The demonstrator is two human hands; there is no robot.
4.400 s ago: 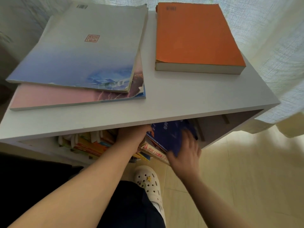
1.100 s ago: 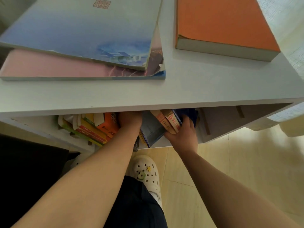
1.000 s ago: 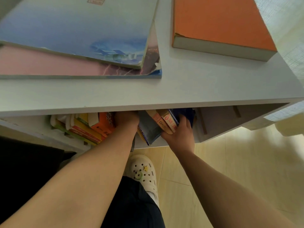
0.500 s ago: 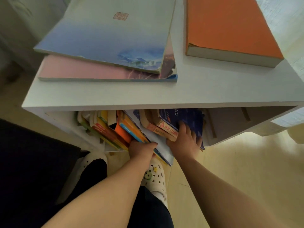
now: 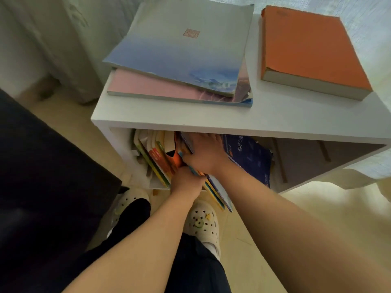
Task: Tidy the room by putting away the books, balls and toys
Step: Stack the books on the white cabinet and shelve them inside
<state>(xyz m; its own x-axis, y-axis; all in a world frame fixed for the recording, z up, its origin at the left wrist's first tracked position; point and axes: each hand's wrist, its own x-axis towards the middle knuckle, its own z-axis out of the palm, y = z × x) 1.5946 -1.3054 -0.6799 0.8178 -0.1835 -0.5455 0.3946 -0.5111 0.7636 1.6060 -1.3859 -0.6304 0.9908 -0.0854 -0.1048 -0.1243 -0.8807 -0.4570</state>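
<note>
Left hand: curled shut round the lower edges of thin books that stick out of the shelf opening, just under my right hand.
Right hand: fingers spread, palm flat against the leaning books, touching my left.
Clogs: white, on the floor below both hands.
Upright books: left of my hands, tilted.
Dark blue book: right of my right hand, leaning.
Shelf top: above my hands.
Blue-grey book: beyond, lying on a pink book.
Orange book: far right, lying flat.
</note>
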